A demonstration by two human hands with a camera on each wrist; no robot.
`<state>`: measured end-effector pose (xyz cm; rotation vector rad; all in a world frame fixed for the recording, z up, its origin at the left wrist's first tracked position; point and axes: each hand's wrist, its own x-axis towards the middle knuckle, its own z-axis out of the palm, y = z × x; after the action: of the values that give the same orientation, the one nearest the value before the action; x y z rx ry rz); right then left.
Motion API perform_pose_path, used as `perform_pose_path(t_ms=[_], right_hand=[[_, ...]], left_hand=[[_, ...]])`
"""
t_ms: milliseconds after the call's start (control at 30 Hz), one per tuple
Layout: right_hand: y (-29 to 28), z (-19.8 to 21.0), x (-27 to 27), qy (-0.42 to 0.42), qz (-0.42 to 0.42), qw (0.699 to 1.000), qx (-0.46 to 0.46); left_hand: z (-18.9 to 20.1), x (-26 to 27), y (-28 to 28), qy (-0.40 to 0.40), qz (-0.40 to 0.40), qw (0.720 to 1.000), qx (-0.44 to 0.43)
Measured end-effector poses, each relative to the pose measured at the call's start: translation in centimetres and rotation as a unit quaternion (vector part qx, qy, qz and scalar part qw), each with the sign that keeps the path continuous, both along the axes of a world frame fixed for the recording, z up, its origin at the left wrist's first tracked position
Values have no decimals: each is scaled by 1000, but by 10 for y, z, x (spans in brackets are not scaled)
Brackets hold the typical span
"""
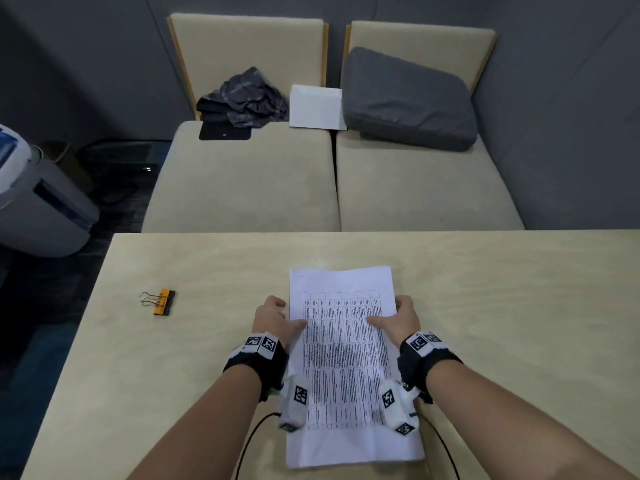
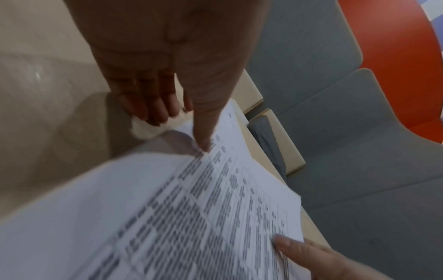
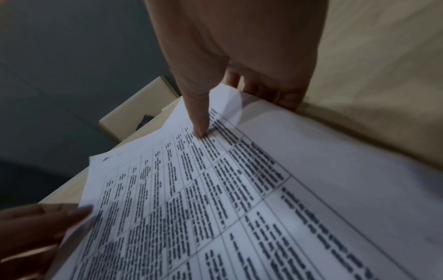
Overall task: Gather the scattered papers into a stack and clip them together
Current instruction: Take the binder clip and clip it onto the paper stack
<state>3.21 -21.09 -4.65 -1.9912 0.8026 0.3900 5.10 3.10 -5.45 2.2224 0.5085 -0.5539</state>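
While the stack of white printed paper sheets [image 1: 346,358] lay on the pale wooden counter [image 1: 502,306], the left hand [image 1: 273,318] and right hand [image 1: 401,317] gripped its side edges, thumbs on top. An orange binder clip [image 1: 161,302] sat well apart at left.

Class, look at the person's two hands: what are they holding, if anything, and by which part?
Both hands hold the stack of papers by its long side edges: left hand on the left edge, right hand on the right, thumbs on top.
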Motion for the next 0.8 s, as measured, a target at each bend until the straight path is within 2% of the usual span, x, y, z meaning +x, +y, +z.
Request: perform_pose_path(t_ms=[133, 300, 400, 500, 633, 700, 800], right_hand=[[3, 12, 13, -31, 15, 990, -138], [28, 22, 31, -118, 113, 974, -154], [53, 17, 27, -70, 238, 953, -177], [69, 5, 20, -3, 312, 929, -200], [72, -10, 11, 60, 362, 901, -232], [70, -15, 9, 68, 376, 893, -239], [70, -17, 10, 75, 382, 888, -243]], left_hand=[[8, 23, 43, -23, 50, 997, 59], [12, 36, 128, -30, 140, 970, 195], [9, 36, 162, -21, 152, 960, 235], [8, 37, 180, -10, 140, 957, 254], [2, 33, 186, -2, 144, 966, 216], [4, 31, 187, -30, 147, 958, 245], [10, 31, 192, -81, 159, 931, 318]])
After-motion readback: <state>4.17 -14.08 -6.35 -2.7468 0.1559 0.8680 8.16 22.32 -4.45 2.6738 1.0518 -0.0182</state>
